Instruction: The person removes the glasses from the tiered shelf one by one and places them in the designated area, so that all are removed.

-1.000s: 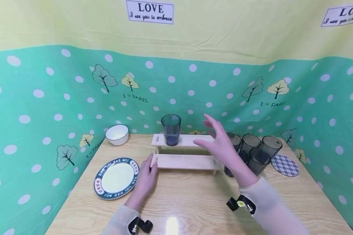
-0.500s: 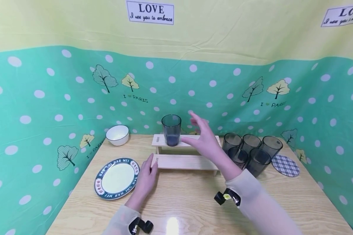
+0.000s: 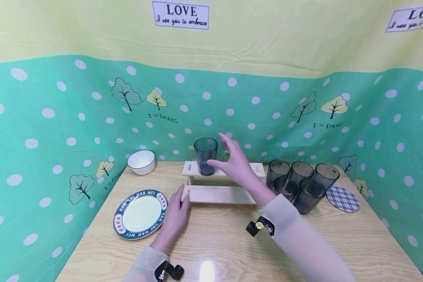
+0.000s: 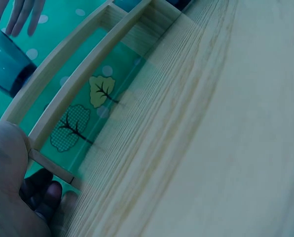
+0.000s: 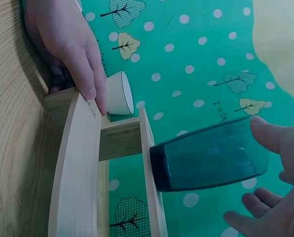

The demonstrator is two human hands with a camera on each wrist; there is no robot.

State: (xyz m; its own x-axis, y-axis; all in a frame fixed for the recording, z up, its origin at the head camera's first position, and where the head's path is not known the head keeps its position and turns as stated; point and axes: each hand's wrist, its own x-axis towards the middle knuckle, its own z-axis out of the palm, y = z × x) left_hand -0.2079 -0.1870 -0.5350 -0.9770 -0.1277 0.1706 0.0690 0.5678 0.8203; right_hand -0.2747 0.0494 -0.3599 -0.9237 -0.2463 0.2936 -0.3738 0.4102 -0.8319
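Observation:
A two-tier wooden rack (image 3: 215, 194) stands mid-table. On the left part of its upper shelf is an upright dark, see-through drinking glass (image 3: 205, 150). My left hand (image 3: 175, 214) holds the lower shelf's left end, with fingers curled at the end board in the left wrist view. Thumb and fingers spread, my right hand (image 3: 237, 164) is just right of the glass. From the head, its thumb overlaps the glass. In the right wrist view the thumb (image 5: 270, 136) lies by the glass's rim and the other fingers stand apart from its side; whether the thumb touches is unclear.
Several similar dark glasses (image 3: 309, 196) stand grouped right of the rack, beside a checked round mat (image 3: 342, 199). Left of the rack lie a blue-rimmed plate (image 3: 141, 214) and, farther back, a white bowl (image 3: 141, 162). A patterned cloth (image 3: 261, 105) hangs behind the table.
My right hand has moved left, from above the rack's right end to beside the glass on the upper shelf. My left hand, the rack and that glass have stayed put.

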